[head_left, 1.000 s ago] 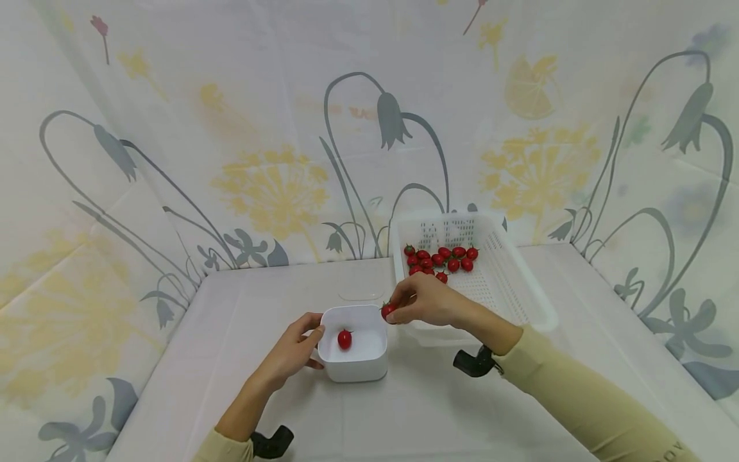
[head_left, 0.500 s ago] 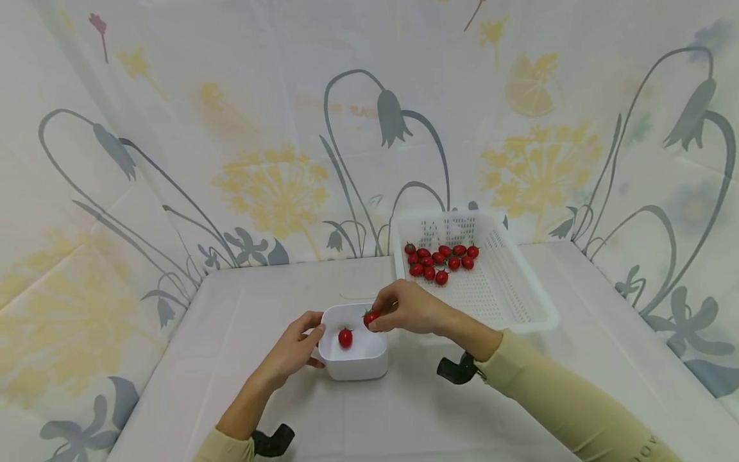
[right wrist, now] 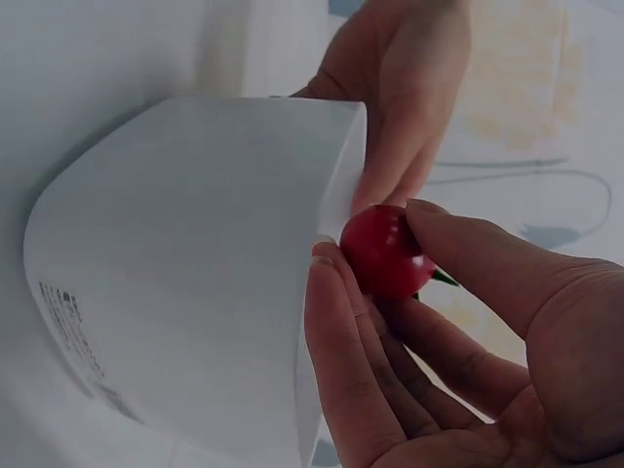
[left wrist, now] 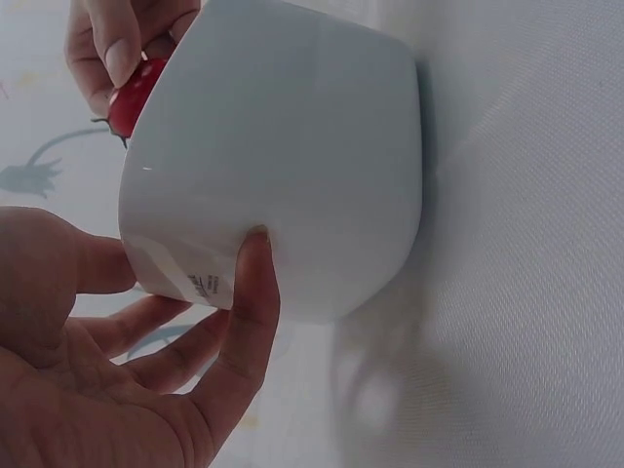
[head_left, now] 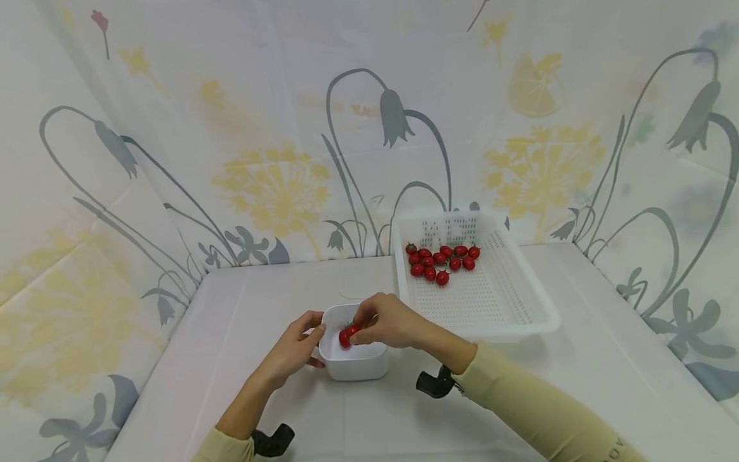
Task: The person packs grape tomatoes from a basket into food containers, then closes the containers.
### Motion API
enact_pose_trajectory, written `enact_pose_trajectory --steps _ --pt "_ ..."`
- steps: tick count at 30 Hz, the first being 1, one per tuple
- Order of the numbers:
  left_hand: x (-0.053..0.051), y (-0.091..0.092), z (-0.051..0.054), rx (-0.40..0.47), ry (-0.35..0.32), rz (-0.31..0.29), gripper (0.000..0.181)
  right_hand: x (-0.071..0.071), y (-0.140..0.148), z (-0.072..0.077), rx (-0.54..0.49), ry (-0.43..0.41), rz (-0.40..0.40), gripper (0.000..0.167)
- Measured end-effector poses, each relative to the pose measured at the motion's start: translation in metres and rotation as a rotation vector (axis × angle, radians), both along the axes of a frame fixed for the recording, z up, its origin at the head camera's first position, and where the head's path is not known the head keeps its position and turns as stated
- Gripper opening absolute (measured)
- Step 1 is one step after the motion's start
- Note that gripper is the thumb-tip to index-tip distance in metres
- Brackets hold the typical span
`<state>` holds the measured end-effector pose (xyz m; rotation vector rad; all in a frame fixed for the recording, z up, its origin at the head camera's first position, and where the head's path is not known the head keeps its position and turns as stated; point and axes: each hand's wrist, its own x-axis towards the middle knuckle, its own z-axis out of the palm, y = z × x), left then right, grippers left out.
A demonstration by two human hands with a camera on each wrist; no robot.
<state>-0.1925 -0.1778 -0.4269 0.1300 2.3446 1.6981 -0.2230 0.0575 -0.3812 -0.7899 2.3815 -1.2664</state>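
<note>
My right hand (head_left: 392,322) pinches a red cherry tomato (right wrist: 383,253) with a green stem between thumb and fingers. It holds the tomato just at the mouth of a small white square container (head_left: 356,369). Inside, a second cherry tomato (head_left: 344,340) lies on the bottom, partly covered by the held one in the head view. My left hand (head_left: 293,346) holds the container from its left side, thumb at the rim and fingers against the outer wall (left wrist: 283,146). The container stands upright on the table.
Behind and to the right stands a white perforated basket (head_left: 491,289), with several cherry tomatoes (head_left: 441,260) gathered in its far left part. A white cloth covers the table (head_left: 277,289). A flower-printed sheet (head_left: 288,96) hangs behind and at both sides.
My right hand has moved left and down with the cherry tomato, from beside the container's right rim to over its opening. The left hand and the container have stayed in place.
</note>
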Motion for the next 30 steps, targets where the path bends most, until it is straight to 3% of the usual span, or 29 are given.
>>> enact_pose_trajectory --steps 7,16,24,30 --pt "-0.001 -0.001 0.001 0.002 0.008 -0.036 0.036 0.002 -0.010 -0.010 -0.007 0.038 -0.003 0.015" --pt "0.000 0.000 0.002 -0.001 0.010 -0.014 0.034 0.002 -0.020 -0.017 0.015 0.078 -0.003 0.011" --pt "0.001 -0.002 0.001 -0.002 0.013 -0.022 0.034 0.001 -0.030 -0.021 0.070 0.080 -0.028 0.013" --pt "0.000 -0.004 0.001 -0.001 0.023 -0.049 0.035 0.000 -0.041 -0.025 0.147 0.164 -0.031 0.017"
